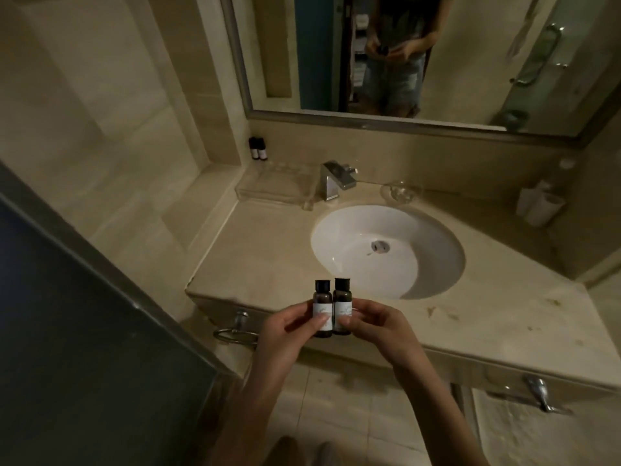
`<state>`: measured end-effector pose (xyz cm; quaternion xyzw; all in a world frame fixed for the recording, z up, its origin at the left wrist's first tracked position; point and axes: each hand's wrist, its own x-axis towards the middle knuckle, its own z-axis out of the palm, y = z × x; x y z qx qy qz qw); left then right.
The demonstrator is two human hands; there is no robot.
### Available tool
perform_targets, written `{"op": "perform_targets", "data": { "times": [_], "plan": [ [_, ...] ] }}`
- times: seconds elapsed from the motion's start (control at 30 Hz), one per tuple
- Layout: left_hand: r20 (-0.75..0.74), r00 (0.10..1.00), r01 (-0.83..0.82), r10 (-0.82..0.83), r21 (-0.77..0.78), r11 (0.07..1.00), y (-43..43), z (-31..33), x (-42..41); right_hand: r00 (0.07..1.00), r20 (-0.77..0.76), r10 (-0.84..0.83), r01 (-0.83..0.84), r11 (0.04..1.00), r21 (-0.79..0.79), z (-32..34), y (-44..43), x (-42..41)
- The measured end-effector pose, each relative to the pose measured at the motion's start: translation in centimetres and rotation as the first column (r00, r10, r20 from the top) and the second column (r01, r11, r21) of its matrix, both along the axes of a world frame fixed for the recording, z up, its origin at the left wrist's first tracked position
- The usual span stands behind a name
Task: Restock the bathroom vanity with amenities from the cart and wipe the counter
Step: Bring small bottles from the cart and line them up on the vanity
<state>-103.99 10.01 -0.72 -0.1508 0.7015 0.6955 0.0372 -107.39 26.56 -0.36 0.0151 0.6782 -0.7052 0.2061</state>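
Two held bottles (323,304), two corner bottles (262,151), one tray (274,194).

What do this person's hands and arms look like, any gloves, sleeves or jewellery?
No gloves: the left hand and right hand are bare, with no rings, watch or bracelet showing. Both forearms are uncovered down to the picture's edge; no sleeve shows there.

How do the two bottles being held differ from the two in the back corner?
The held pair of dark brown, black-capped bottles is pinched by left hand and right hand; the corner pair of dark bottles stands untouched. Held pair: at the beige counter's front edge; corner pair: by the back wall. Both upright, side by side, white-labelled.
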Motion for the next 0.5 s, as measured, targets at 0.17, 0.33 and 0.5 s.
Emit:
{"op": "perform_targets", "data": {
  "times": [0.17,0.33,0.5],
  "plan": [
    [0.007,0.997,-0.078,0.078,0.028,0.997,-1.3,-0.6,-3.7,0.999,0.033,0.044,-0.043,0.999,-0.024,-1.0,-1.9,-4.6],
    [0.007,0.998,-0.064,0.064,0.046,0.997,-3.5,-1.2,-8.4,0.999,0.022,0.045,-0.044,0.999,-0.017,-1.6,-4.1,-9.2],
    [-0.020,0.998,-0.063,0.065,0.095,0.993,-6.6,-1.8,-14.9,1.000,0.002,0.012,-0.012,1.000,0.029,-1.6,-7.3,-15.2]
  ]
}}
